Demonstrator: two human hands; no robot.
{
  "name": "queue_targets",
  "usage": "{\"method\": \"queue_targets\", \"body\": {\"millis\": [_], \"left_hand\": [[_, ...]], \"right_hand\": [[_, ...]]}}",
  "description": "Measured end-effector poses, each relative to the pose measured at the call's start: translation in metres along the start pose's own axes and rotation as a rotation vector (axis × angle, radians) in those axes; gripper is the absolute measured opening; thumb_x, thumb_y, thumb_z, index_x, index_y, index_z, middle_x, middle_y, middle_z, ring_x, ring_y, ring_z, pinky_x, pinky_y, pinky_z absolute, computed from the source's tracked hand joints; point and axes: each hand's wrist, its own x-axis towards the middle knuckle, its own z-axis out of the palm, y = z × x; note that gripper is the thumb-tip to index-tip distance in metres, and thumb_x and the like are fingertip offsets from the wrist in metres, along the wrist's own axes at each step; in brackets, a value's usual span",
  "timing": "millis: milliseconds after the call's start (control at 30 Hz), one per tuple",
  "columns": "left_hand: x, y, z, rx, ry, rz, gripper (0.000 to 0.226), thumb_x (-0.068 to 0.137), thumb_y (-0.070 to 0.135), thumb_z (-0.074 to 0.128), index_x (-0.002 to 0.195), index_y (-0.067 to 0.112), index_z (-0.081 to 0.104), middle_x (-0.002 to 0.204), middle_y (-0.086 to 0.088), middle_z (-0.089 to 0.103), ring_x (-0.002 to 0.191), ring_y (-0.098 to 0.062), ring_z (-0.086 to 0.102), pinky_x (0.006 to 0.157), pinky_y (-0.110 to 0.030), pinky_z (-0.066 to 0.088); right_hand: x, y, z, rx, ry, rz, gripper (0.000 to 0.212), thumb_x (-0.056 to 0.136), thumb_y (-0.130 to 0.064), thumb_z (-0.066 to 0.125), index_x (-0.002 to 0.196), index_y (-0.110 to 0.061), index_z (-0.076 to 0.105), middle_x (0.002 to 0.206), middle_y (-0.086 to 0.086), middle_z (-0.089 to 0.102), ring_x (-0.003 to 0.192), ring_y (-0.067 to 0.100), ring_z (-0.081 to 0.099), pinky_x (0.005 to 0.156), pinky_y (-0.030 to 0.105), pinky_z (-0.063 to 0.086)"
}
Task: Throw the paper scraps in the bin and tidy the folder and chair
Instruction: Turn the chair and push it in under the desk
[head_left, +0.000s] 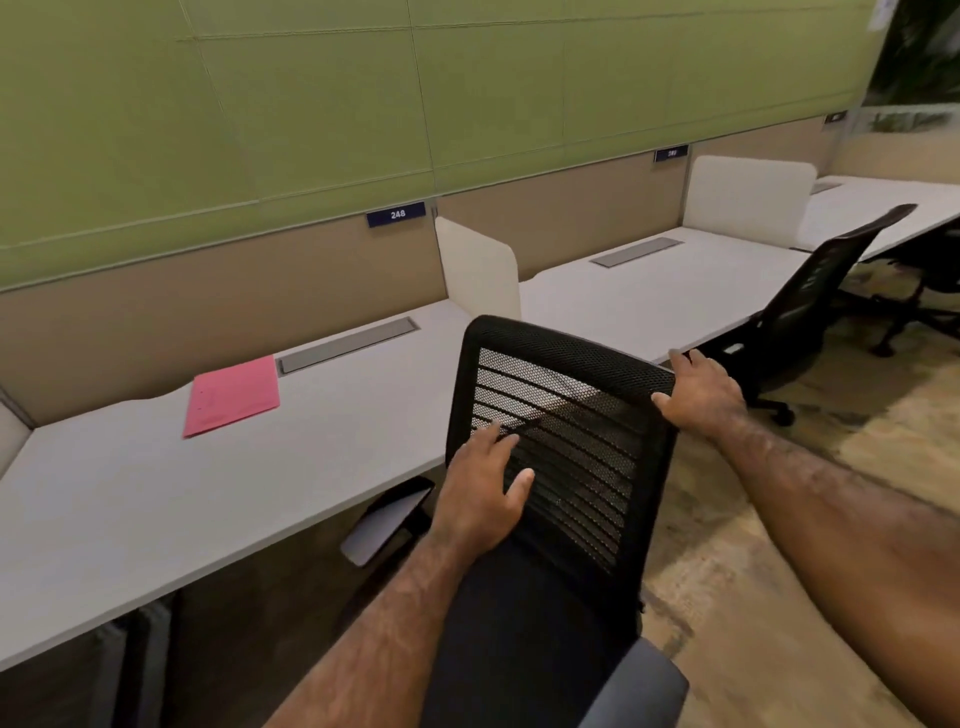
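A black mesh-backed office chair (566, 410) stands right in front of me, its back toward me, at the edge of the white desk (130, 509). My left hand (483, 488) lies flat on the left side of the mesh back, fingers spread. My right hand (701, 389) grips the top right corner of the chair back. A pink folder (231, 396) lies closed and flat on the desk at the back left, near the grey cable flap (348, 344). No paper scraps or bin are in view.
A cream divider (480, 270) separates this desk from the neighbouring desk (649, 296) on the right. A second black chair (810, 306) stands at that desk, another further right. A beige partition and green wall close the back. Patterned carpet (727, 571) lies to my right.
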Motion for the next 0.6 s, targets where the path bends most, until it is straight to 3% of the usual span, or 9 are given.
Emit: {"method": "queue_targets", "body": {"millis": [133,300,600], "left_hand": [[-0.002,0.025,0.014,0.009,-0.023,0.027,0.058,0.092,0.043,0.054,0.143,0.018,0.044,0.157,-0.005,0.031,0.145,-0.02,0.025,0.12,-0.035,0.02],[-0.015,0.026,0.018,0.011,-0.034,0.0,0.057,0.093,0.041,0.054,0.144,0.017,0.043,0.158,-0.005,0.029,0.146,-0.02,0.023,0.12,-0.037,0.02],[-0.043,0.03,0.023,-0.038,-0.04,-0.011,0.056,0.094,0.039,0.054,0.144,0.018,0.043,0.158,-0.003,0.029,0.146,-0.017,0.022,0.12,-0.034,0.019]], "right_hand": [[0.005,0.006,0.009,0.172,-0.161,-0.022,0.06,0.086,-0.027,0.067,0.139,-0.009,0.045,0.14,0.02,0.047,0.126,0.036,0.049,0.107,0.04,0.042],[-0.005,0.008,0.017,0.237,-0.073,-0.006,0.055,0.086,-0.018,0.066,0.138,-0.013,0.047,0.137,0.02,0.04,0.117,0.042,0.054,0.103,0.043,0.046],[-0.046,0.008,0.004,0.167,-0.044,0.081,0.055,0.081,-0.026,0.072,0.123,-0.001,0.048,0.128,0.019,0.039,0.107,0.044,0.058,0.093,0.047,0.049]]}}
